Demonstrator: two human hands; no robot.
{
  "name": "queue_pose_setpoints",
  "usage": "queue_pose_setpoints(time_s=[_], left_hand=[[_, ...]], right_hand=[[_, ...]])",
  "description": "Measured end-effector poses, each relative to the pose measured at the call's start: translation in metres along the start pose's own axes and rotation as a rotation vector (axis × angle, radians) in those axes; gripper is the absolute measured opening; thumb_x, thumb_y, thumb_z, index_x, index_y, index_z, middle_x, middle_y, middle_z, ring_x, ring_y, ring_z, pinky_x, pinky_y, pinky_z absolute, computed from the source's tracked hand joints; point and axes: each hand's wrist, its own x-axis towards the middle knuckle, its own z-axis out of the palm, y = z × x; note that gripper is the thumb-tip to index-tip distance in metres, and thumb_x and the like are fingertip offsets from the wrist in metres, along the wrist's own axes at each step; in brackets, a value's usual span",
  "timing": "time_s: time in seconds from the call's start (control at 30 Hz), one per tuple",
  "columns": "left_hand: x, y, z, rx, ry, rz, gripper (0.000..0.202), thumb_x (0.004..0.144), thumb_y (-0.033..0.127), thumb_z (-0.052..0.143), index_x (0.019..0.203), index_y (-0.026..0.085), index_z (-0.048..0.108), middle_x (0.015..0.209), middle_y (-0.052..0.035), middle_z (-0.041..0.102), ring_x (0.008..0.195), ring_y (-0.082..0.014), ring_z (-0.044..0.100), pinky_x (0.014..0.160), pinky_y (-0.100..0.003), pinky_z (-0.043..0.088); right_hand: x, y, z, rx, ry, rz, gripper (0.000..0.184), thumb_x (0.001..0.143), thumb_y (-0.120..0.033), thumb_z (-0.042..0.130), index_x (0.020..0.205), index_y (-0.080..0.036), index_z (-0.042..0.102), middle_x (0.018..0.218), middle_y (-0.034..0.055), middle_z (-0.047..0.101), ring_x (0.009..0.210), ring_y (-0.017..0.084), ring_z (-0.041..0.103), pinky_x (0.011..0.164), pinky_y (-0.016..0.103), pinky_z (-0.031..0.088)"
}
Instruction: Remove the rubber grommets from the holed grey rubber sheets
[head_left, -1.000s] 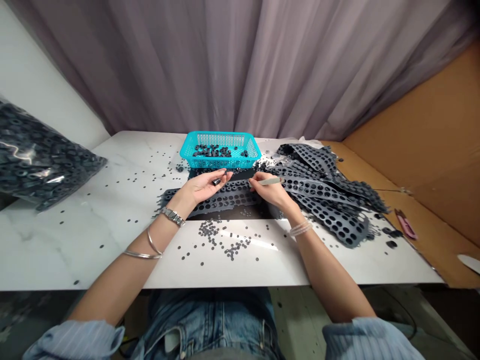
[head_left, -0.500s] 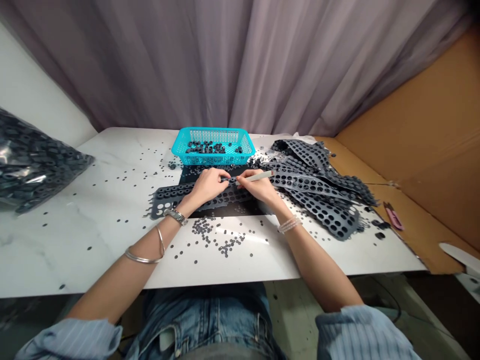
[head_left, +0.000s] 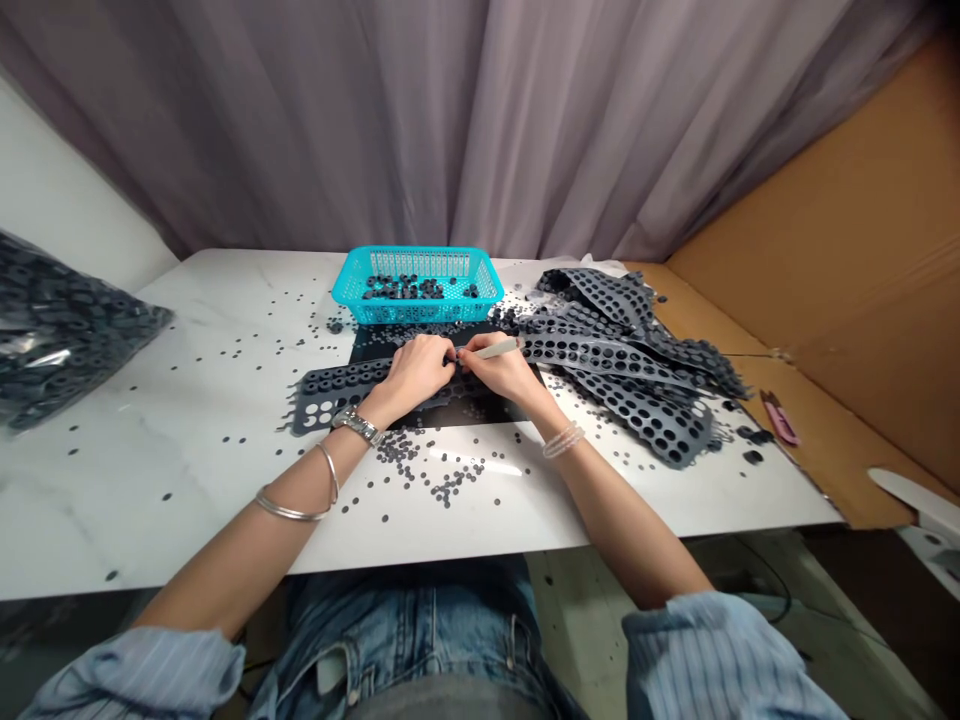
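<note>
A dark grey rubber sheet (head_left: pixel 306 415) with rows of holes and raised round pieces lies on a black mat (head_left: pixel 491 412) in front of me. My left hand (head_left: pixel 418 368) rests on the sheet, its thumb and fingers pinched at a small black part of it. Close against those fingertips, my right hand (head_left: pixel 501 370) grips a slim white pen-shaped tool (head_left: pixel 497 349) whose tip is hidden between the hands. Small dark discs (head_left: pixel 401 450) are scattered on the table around the sheet.
Behind the mat stands a turquoise basket (head_left: pixel 417 312) with black round pieces inside. Punched-out grey sheets (head_left: pixel 660 435) are heaped to the right, near pink-handled snips (head_left: pixel 781 418) on cardboard. A clear bag (head_left: pixel 67 330) of black pieces sits at the left of the white table (head_left: pixel 225 540).
The view has shifted slightly. My right hand and the tool have come closer to my left hand, whose fingers are now more curled over the sheet.
</note>
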Motion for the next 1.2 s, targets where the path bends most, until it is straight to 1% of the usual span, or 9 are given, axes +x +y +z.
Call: queue_pose_setpoints(time_s=[0.13,0.23,0.33,0.4,0.47,0.57,0.8,1.0,1.2], left_hand=[[0.004,-0.001,0.004,-0.050,0.001,-0.012,0.021,0.084,0.022,0.057,0.092,0.020,0.076,0.092,-0.0100,0.073,0.091,-0.0249,0.066,0.077,-0.032,0.048],[0.003,-0.007,-0.005,-0.279,-0.010,0.030,0.012,0.080,0.021,0.063,0.078,0.019,0.075,0.069,-0.0039,0.065,0.071,-0.0179,0.060,0.067,-0.028,0.044],[0.000,-0.020,-0.021,-0.805,0.045,-0.020,0.010,0.077,0.025,0.072,0.080,0.017,0.074,0.064,0.0007,0.058,0.056,-0.0096,0.046,0.053,-0.023,0.037],[-0.002,-0.031,-0.030,-1.245,0.089,-0.154,0.010,0.076,0.022,0.076,0.082,0.015,0.072,0.071,-0.0005,0.058,0.054,-0.0063,0.043,0.046,-0.019,0.032],[-0.003,-0.039,-0.035,-1.595,0.045,-0.322,0.005,0.077,0.013,0.074,0.079,0.012,0.069,0.076,-0.0041,0.060,0.057,-0.0053,0.046,0.043,-0.016,0.031],[-0.002,-0.043,-0.033,-1.869,-0.077,-0.517,0.009,0.084,0.002,0.063,0.079,0.008,0.067,0.085,-0.0114,0.063,0.064,-0.0064,0.053,0.046,-0.012,0.039],[-0.001,-0.034,-0.024,-2.024,-0.115,-0.598,0.022,0.089,-0.001,0.053,0.100,0.008,0.070,0.096,-0.0148,0.066,0.076,-0.0095,0.064,0.058,-0.012,0.054],[-0.004,-0.027,-0.023,-2.106,-0.097,-0.660,0.017,0.089,-0.001,0.056,0.097,0.007,0.069,0.096,-0.0164,0.070,0.086,-0.0153,0.071,0.064,-0.015,0.060],[-0.005,-0.023,-0.022,-2.118,-0.095,-0.666,0.014,0.089,0.000,0.056,0.096,0.006,0.067,0.099,-0.0188,0.070,0.092,-0.0184,0.072,0.073,-0.019,0.063]], right_hand=[[0.000,-0.003,0.001,-0.039,0.019,0.005,0.019,0.083,-0.019,0.059,0.070,-0.013,0.071,0.066,0.0060,0.071,0.057,0.012,0.054,0.052,0.022,0.033],[0.001,0.001,0.002,-0.035,0.025,0.015,0.019,0.083,-0.019,0.059,0.068,-0.014,0.070,0.067,0.0061,0.071,0.057,0.013,0.056,0.052,0.022,0.034],[0.003,0.004,0.003,-0.007,0.024,0.011,0.021,0.083,-0.022,0.059,0.067,-0.014,0.070,0.065,0.0060,0.071,0.056,0.013,0.056,0.051,0.022,0.035],[0.003,0.005,0.002,0.024,0.014,0.011,0.022,0.084,-0.024,0.059,0.066,-0.014,0.069,0.064,0.0060,0.071,0.054,0.012,0.055,0.050,0.022,0.035],[0.003,0.006,0.000,0.067,0.008,0.033,0.023,0.084,-0.024,0.059,0.065,-0.014,0.069,0.064,0.0059,0.071,0.051,0.011,0.053,0.049,0.021,0.034],[0.003,0.010,-0.004,0.123,0.035,0.074,0.023,0.083,-0.025,0.059,0.066,-0.014,0.068,0.064,0.0062,0.072,0.052,0.011,0.054,0.049,0.021,0.036],[0.008,0.021,-0.011,0.194,0.098,0.084,0.022,0.083,-0.028,0.059,0.068,-0.014,0.067,0.067,0.0083,0.073,0.058,0.014,0.062,0.055,0.023,0.045],[0.005,0.012,-0.008,0.329,0.172,0.061,0.023,0.082,-0.033,0.059,0.070,-0.014,0.065,0.069,0.0083,0.072,0.059,0.015,0.064,0.058,0.025,0.051],[0.003,0.006,0.003,0.549,0.126,0.148,0.018,0.081,-0.029,0.062,0.070,-0.016,0.061,0.066,0.0072,0.069,0.062,0.017,0.069,0.062,0.029,0.060]])
